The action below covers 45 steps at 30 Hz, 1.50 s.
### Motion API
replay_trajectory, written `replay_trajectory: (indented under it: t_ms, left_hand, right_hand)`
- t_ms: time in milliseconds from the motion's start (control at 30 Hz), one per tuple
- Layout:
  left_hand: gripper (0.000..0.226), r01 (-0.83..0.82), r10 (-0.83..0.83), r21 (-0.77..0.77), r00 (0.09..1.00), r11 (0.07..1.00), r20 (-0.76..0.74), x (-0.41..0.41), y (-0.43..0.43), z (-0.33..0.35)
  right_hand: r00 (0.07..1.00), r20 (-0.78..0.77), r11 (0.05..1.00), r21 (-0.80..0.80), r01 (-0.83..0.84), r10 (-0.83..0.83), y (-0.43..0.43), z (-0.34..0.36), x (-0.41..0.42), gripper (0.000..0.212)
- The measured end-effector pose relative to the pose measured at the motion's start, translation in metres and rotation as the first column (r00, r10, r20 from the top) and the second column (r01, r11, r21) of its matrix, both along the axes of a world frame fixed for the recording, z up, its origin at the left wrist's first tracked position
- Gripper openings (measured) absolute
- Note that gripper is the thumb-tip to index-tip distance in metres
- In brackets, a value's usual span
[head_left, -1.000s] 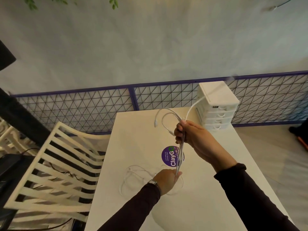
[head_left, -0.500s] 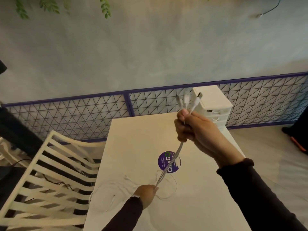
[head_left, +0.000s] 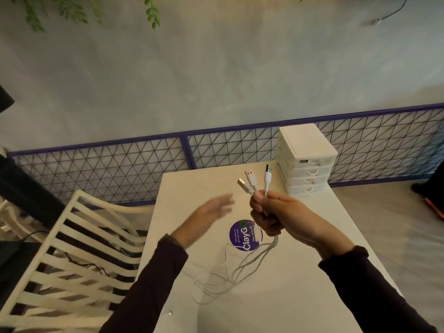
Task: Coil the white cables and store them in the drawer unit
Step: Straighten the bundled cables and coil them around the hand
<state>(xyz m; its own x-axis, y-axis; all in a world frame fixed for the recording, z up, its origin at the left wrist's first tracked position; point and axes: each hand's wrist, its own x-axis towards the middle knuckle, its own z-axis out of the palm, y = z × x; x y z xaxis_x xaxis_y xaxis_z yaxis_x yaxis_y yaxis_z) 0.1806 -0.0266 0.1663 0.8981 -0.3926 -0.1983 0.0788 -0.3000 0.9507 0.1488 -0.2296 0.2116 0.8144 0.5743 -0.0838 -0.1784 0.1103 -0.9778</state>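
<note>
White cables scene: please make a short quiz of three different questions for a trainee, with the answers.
1. True or false: the right hand grips the white cables with three connector ends sticking up above the fist.
2. Which hand is open and holds nothing?
3. Are the drawers of the drawer unit A) all shut, or B) one pulled out?

Key: 1 true. 2 the left hand, blurred over the table. 3 A.

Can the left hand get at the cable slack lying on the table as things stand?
Probably yes. The left hand is open, holds nothing and hovers above the table, and the loose white cables trail in the open below the right hand, whose grip keeps only the connector ends up. Nothing lies between.
</note>
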Motion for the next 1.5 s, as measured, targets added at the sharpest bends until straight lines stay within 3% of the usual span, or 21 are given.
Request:
replay_trajectory:
  t_ms: [67,133,300,633,767,867,1000,1167,1367,1500]
  left_hand:
    - [0.036,-0.026,0.049,-0.282,0.996,0.959,0.075,-0.009,-0.009,0.035]
    - [0.034,-0.004,0.037,-0.386,0.996,0.923,0.077,-0.018,-0.020,0.057]
    - [0.025,-0.085,0.135,-0.420,0.987,0.903,0.090,-0.029,-0.032,0.063]
    - [0.016,-0.218,0.240,-0.459,0.971,0.861,-0.009,-0.032,-0.038,0.059]
    - [0.019,-0.126,0.077,-0.584,0.991,0.802,-0.108,-0.037,-0.044,0.061]
    - [0.026,-0.051,-0.012,-0.632,0.995,0.774,-0.095,-0.039,-0.048,0.063]
    - [0.035,0.042,-0.046,-0.548,0.999,0.836,0.006,-0.042,-0.049,0.068]
    - [0.029,0.032,0.000,-0.457,0.998,0.889,0.069,-0.040,-0.048,0.072]
    - [0.029,-0.044,0.101,-0.512,0.991,0.858,0.083,-0.037,-0.045,0.070]
    - [0.022,-0.087,0.091,-0.549,0.996,0.831,-0.020,-0.034,-0.038,0.064]
  right_hand:
    - [1.000,0.000,1.000,-0.015,-0.020,0.020,0.004,-0.006,-0.004,0.030]
    - [1.000,0.008,0.999,-0.032,-0.026,0.026,0.008,-0.009,-0.008,0.029]
    - [0.997,0.065,0.989,-0.148,-0.023,0.033,0.012,-0.007,-0.018,0.035]
    - [0.996,0.092,0.985,-0.173,0.003,0.014,0.017,-0.007,-0.023,0.039]
    - [0.996,0.082,0.991,-0.130,-0.014,0.024,0.021,-0.006,-0.026,0.040]
    - [0.997,0.044,0.996,-0.070,-0.054,0.057,0.025,-0.006,-0.026,0.039]
    - [0.993,0.001,0.991,-0.062,-0.115,0.115,0.024,-0.005,-0.024,0.036]
    - [0.990,-0.013,0.988,-0.057,-0.144,0.143,0.023,-0.004,-0.022,0.033]
    - [0.992,0.084,0.982,-0.175,-0.073,0.089,0.023,-0.003,-0.023,0.031]
    - [0.983,0.132,0.930,-0.361,-0.069,0.124,0.017,-0.005,-0.021,0.033]
